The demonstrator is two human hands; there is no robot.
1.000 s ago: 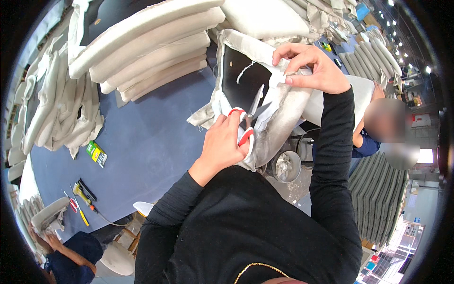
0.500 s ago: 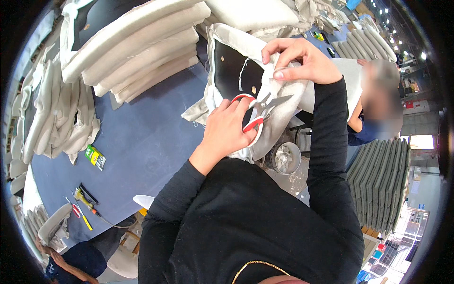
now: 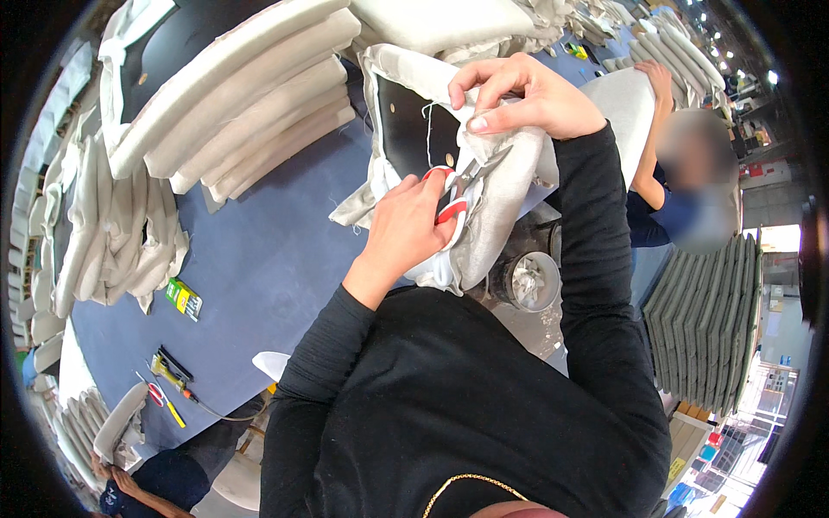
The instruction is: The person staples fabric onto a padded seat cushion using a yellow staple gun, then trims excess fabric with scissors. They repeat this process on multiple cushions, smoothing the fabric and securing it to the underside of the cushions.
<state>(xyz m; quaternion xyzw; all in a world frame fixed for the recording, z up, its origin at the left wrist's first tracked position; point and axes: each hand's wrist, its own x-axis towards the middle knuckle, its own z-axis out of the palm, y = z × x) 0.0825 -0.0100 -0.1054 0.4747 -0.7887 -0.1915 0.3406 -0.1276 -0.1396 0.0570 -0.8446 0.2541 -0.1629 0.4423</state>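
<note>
My left hand (image 3: 401,226) is closed round the red-and-white handles of a pair of scissors (image 3: 452,210). Their blades point into the loose beige fabric (image 3: 505,186) along the edge of a padded panel. The panel shows a black backing board (image 3: 406,121) with small round holes and a loose thread hanging over it. Farther off, my right hand (image 3: 528,97) pinches a fold of that fabric between thumb and fingers, just beyond the scissors. Most of the blades are hidden by the cloth.
Beige padded panels (image 3: 250,104) are stacked at the far left. On the blue table (image 3: 259,250) lie a green-yellow packet (image 3: 183,299), a staple gun (image 3: 173,369) and other scissors (image 3: 155,394). A scrap bucket (image 3: 534,281) stands right; co-workers are at right and lower left.
The scissor blades, spread apart and visible before, are now closer together and mostly within the fabric. My right hand has moved slightly left with the cloth. The right co-worker's arm has risen.
</note>
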